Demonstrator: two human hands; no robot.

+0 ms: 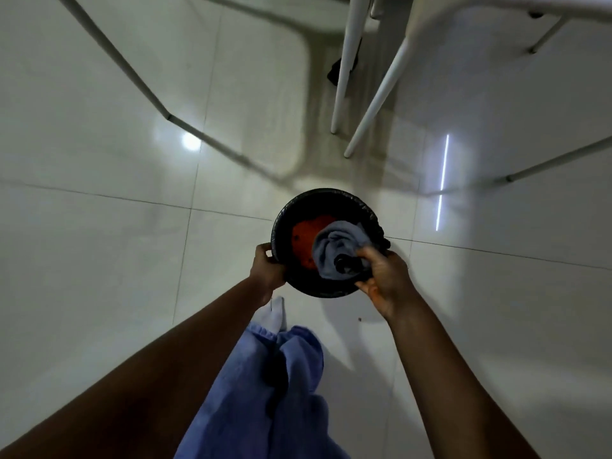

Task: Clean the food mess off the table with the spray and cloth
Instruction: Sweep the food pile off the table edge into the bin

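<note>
A round bin (299, 202) lined with a black bag is held above the tiled floor, with something orange (306, 238) at its bottom. My left hand (267, 268) grips the bin's left rim. My right hand (381, 274) holds a bunched blue-grey cloth (337, 245) over the bin's mouth, together with a small dark object (344, 261) whose identity I cannot tell. No spray bottle and no table top with a mess is in view.
White chair legs (344, 71) stand on the floor beyond the bin. A thin metal table leg (132, 71) runs at the upper left, another leg (559, 160) at the right. My legs in blue trousers (281, 376) and a white sock (276, 314) are below.
</note>
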